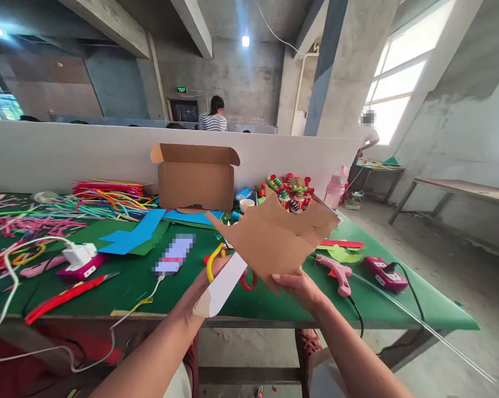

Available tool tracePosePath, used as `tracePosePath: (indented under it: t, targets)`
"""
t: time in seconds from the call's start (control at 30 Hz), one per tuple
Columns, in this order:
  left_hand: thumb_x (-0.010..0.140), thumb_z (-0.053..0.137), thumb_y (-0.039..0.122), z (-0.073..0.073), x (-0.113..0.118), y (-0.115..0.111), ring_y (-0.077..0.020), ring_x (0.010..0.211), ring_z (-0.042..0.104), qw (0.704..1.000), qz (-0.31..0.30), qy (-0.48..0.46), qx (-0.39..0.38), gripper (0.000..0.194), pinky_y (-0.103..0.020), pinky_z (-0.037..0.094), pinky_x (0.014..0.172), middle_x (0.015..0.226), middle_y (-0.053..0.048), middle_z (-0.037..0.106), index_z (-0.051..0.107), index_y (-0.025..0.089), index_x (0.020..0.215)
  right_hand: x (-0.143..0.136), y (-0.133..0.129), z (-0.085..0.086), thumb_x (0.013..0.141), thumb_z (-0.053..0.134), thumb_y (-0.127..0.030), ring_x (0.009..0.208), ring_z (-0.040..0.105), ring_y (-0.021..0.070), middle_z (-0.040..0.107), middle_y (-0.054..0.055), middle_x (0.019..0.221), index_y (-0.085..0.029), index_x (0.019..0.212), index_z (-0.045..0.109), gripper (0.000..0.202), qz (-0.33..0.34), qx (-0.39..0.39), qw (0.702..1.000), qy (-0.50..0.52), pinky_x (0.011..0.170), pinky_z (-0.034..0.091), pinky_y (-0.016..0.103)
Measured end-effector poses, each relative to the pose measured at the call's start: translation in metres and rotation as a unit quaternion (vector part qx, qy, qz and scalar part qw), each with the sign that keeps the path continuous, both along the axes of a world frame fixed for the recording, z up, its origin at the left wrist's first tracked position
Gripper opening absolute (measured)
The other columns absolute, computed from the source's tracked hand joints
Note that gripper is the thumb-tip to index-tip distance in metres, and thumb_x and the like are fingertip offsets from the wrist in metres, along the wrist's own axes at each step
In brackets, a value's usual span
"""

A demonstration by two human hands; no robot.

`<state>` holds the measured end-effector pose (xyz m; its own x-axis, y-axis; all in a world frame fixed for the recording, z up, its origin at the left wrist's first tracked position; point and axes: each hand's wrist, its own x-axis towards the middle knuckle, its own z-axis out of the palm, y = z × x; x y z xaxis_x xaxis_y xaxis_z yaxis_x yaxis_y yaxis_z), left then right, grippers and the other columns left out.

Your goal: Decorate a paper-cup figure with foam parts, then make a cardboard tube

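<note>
My right hand (297, 287) pinches the lower edge of an irregular, jagged-edged piece of brown cardboard (274, 235), raised above the table. To its left, my left hand (219, 268) is closed around the scissors (210, 270), which have yellow and red on their handles. A white strip of card (227, 284) with a brown end crosses in front of this hand and wrist, hiding most of the fingers. The strip's upper end meets the cardboard; whether they are joined I cannot tell. Most of the blades are hidden behind the cardboard.
On the green table (129, 296) lie a phone (175, 254), blue paper (135, 235), a red-handled tool (69, 297) and a pink glue gun (336, 272) beside a power socket (385, 273). An open cardboard box (196, 179), pipe cleaners (108, 199) and decorated figures (293, 193) stand behind.
</note>
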<state>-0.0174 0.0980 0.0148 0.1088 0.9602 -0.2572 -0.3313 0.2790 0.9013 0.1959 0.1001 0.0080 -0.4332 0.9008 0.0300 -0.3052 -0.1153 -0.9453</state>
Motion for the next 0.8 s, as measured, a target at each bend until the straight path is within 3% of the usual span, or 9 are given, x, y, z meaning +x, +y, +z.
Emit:
tracePosePath:
  t: [0.13,0.3,0.5,0.6,0.7,0.8]
  targets:
    - [0.085,0.049,0.020,0.004,-0.003,-0.001,-0.0177,0.047,0.064,0.993,-0.026,-0.104,-0.047,0.020,-0.024,0.048,0.044,0.057,-0.008,0.068,0.067,0.010,0.083,-0.004,-0.003,0.001,0.056,0.084,-0.033,0.068,0.060,0.0185,0.069,0.004,0.072,-0.015,0.079,0.072,0.032,0.005,0.019,1.000,-0.019,0.065,0.048,0.031]
    - [0.081,0.057,0.017,0.012,0.013,-0.017,-0.0200,0.058,0.070,0.987,-0.051,-0.146,-0.039,0.017,-0.029,0.058,0.057,0.068,-0.007,0.073,0.067,0.014,0.094,-0.003,-0.013,0.000,0.050,0.087,-0.032,0.088,0.065,0.0248,0.074,0.006,0.087,-0.016,0.085,0.074,0.040,-0.031,0.026,0.998,-0.056,0.083,0.049,0.038]
    - [0.073,0.062,0.013,0.017,0.031,-0.028,-0.0220,0.076,0.072,0.967,-0.040,-0.250,0.001,0.020,-0.036,0.060,0.077,0.078,-0.005,0.074,0.066,0.016,0.093,0.004,-0.015,-0.004,0.043,0.089,-0.029,0.089,0.065,0.0242,0.074,0.005,0.088,-0.018,0.085,0.073,0.046,-0.105,-0.006,0.994,-0.033,0.076,0.051,0.034]
    - [0.077,0.058,0.011,0.012,0.027,-0.018,-0.0209,0.074,0.071,0.968,0.005,-0.251,-0.014,0.019,-0.035,0.060,0.071,0.078,-0.005,0.073,0.064,0.016,0.094,0.010,-0.012,-0.002,0.042,0.089,-0.028,0.085,0.065,0.0222,0.073,0.003,0.086,-0.018,0.084,0.073,0.046,-0.128,-0.008,0.991,-0.030,0.071,0.050,0.031]
    - [0.080,0.054,0.004,0.008,0.022,-0.007,-0.0143,0.058,0.067,0.972,0.073,-0.215,-0.057,0.013,-0.025,0.056,0.057,0.064,-0.002,0.066,0.060,0.015,0.082,0.015,-0.013,0.000,0.044,0.089,-0.027,0.078,0.064,0.0182,0.073,0.002,0.083,-0.017,0.082,0.072,0.044,-0.129,0.010,0.990,-0.054,0.069,0.050,0.029]
    - [0.080,0.055,0.001,0.008,0.023,-0.004,-0.0105,0.048,0.061,0.973,0.111,-0.200,-0.042,0.014,-0.019,0.051,0.049,0.058,0.001,0.061,0.057,0.015,0.076,0.014,-0.014,-0.002,0.053,0.087,-0.037,0.063,0.060,0.0135,0.069,0.000,0.071,-0.016,0.078,0.071,0.037,-0.100,0.030,0.993,-0.062,0.062,0.050,0.027]
